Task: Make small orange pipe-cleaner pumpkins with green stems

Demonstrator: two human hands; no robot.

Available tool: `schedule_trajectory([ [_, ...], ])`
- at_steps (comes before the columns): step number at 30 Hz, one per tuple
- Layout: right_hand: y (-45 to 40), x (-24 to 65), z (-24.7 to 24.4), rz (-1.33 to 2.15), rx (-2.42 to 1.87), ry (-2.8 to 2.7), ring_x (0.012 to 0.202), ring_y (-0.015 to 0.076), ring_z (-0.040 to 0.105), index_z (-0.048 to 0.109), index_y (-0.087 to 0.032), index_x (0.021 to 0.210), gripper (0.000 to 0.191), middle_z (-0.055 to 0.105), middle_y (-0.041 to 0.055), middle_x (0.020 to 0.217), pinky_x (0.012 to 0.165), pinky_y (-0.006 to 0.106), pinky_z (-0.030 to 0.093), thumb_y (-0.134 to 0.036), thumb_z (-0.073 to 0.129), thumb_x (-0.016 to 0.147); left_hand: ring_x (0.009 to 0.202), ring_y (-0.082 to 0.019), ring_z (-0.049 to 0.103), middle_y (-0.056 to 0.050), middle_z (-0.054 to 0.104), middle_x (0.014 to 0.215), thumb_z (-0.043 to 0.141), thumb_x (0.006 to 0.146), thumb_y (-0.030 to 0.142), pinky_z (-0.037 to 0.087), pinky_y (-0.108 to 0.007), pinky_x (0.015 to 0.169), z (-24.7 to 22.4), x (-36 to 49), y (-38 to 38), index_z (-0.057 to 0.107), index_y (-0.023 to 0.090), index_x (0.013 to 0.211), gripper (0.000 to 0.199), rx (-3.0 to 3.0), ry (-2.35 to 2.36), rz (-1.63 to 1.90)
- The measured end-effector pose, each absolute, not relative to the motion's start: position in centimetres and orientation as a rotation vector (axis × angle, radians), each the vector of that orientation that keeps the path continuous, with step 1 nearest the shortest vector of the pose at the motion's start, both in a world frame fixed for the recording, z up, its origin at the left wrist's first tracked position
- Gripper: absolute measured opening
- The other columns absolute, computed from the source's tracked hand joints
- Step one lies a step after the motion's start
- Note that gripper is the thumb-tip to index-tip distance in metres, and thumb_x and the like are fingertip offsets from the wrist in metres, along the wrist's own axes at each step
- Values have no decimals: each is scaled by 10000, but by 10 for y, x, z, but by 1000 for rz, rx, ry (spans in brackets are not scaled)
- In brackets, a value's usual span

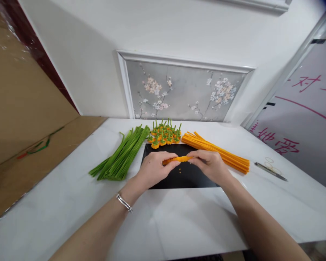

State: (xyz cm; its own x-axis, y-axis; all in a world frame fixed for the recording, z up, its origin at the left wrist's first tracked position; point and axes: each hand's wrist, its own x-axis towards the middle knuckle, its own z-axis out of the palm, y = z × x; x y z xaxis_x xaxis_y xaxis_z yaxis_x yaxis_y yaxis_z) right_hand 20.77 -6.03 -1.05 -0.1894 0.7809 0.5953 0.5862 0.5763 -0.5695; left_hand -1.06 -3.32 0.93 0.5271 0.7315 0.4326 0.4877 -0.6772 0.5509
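An orange pipe cleaner piece [181, 158], with a bumpy, folded look, is stretched level above the black mat [168, 181]. My left hand [156, 166] pinches one end of it between thumb and fingers. At the other end, my right hand [210, 165] pinches it the same way. A few tiny orange bits [179, 171] lie on the mat below. Just beyond the mat stand several small orange pumpkin-like pieces [164, 134] with green upright stems. How the piece is folded inside my fingers is hidden.
A bundle of green pipe cleaners [122, 156] lies on the left of the white table [152, 224]. An orange bundle [220, 152] lies at the right. Scissors [271, 171] rest farther right. Cardboard [29, 101] borders the left side; a framed floral panel [184, 90] backs the table.
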Motion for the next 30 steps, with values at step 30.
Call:
schedule_trajectory([
  [30,-61,203,-11,277,-1083,-1925,766,192,707,735,-254,898,145,749,-7,894,732,313,585,-209,605,851,772,-167,622,-17,709,887,559,846,205,415,-256,670,8,-11,-32,698,210,921,157,2608,1026,792],
])
